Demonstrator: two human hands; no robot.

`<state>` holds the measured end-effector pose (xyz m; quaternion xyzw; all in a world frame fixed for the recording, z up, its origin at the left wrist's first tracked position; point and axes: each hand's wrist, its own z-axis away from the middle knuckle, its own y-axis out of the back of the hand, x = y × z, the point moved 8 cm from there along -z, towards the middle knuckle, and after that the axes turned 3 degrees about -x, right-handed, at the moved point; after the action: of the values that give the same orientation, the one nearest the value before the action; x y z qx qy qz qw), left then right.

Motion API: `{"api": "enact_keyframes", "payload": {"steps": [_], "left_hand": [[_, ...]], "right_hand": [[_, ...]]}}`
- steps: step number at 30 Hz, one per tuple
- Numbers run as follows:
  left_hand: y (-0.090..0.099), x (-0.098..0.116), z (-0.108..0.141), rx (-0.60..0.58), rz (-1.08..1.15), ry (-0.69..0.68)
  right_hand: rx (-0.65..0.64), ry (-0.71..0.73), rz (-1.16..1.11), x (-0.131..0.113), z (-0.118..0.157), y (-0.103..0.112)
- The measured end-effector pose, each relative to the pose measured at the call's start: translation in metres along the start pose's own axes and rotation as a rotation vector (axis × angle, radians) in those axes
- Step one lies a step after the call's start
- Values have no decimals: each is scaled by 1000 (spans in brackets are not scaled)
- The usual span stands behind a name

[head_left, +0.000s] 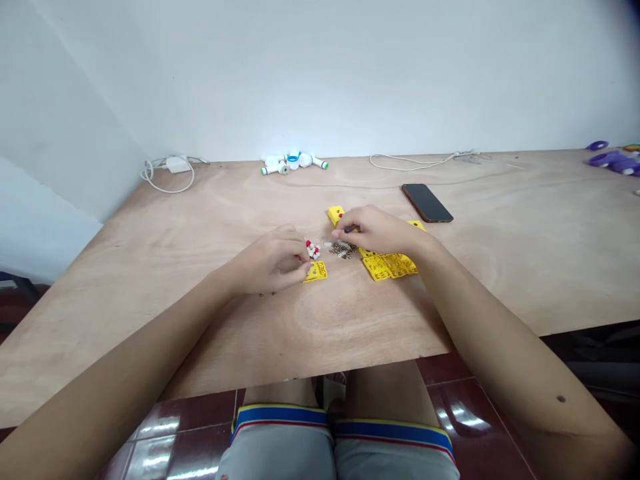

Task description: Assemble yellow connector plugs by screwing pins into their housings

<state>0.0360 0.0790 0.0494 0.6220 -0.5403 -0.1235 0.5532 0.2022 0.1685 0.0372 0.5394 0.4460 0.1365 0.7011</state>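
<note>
Though what each narrow grip holds is unclear, the left hand [265, 263] nears red-and-white pieces [313, 250] and the right hand [377, 230] small screws [343, 249] at twelve o'clock.

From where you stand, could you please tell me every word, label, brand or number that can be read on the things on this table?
Nothing can be read as a quotable text.
The yellow plastic pieces: small markings, too small to read.
The black smartphone: no legible brand.
The white charger: too small and blurred to read.
</note>
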Motion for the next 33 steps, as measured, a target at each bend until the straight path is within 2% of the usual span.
{"api": "enact_keyframes", "payload": {"steps": [2, 4, 8, 10, 13, 16, 19, 24, 29, 33], "left_hand": [[1, 0, 1, -5, 7, -4], [1, -1, 2, -20, 15, -7], [-4, -1, 3, -72, 38, -6], [-9, 0, 2, -107, 63, -1], [-14, 2, 1, -143, 106, 21], [-15, 3, 1, -136, 127, 40], [-13, 4, 1, -116, 144, 53], [-12, 9, 0, -105, 167, 74], [-7, 8, 2, -44, 200, 161], [-10, 8, 3, -60, 192, 157]], "right_hand": [[93, 12, -34, -3, 1, 9], [242, 18, -137, -7, 3, 24], [531, 53, -564, -18, 1, 55], [589, 92, -783, -30, -6, 64], [717, 138, -979, -51, -9, 76], [607, 221, -1162, -71, -19, 69], [479, 282, -1278, -78, -22, 50], [299, 238, -1373, -81, -17, 18], [222, 176, -1353, -90, -8, 6], [158, 114, -1349, -92, -10, -6]]}}
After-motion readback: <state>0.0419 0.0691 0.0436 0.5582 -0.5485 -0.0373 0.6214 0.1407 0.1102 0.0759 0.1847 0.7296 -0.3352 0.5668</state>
